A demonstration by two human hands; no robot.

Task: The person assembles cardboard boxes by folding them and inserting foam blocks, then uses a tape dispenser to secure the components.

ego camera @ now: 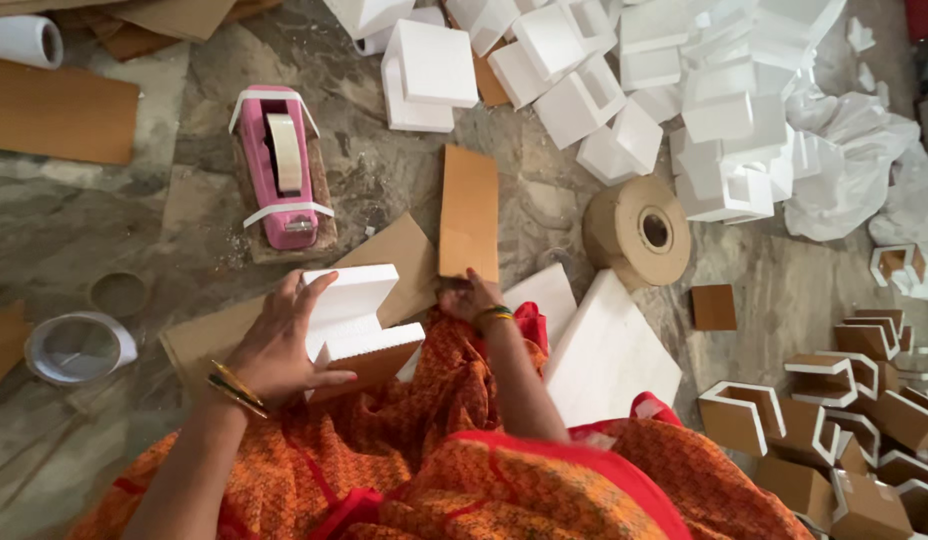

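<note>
My left hand (279,345) rests on a white foam U-shaped piece (356,318) with a brown cardboard face, lying on a cardboard sheet (399,255) in front of my lap. My right hand (466,297) grips the lower edge of a narrow brown cardboard strip (469,210) that stands up from the floor. Orange and red cloth covers my lap below both hands.
A pink tape dispenser (281,165) lies on the stone floor to the upper left. A brown tape roll (639,230) sits right of the strip. White foam blocks (684,90) are heaped at the top; wrapped pieces (844,420) pile at the right. A flat foam slab (609,350) lies near my right arm.
</note>
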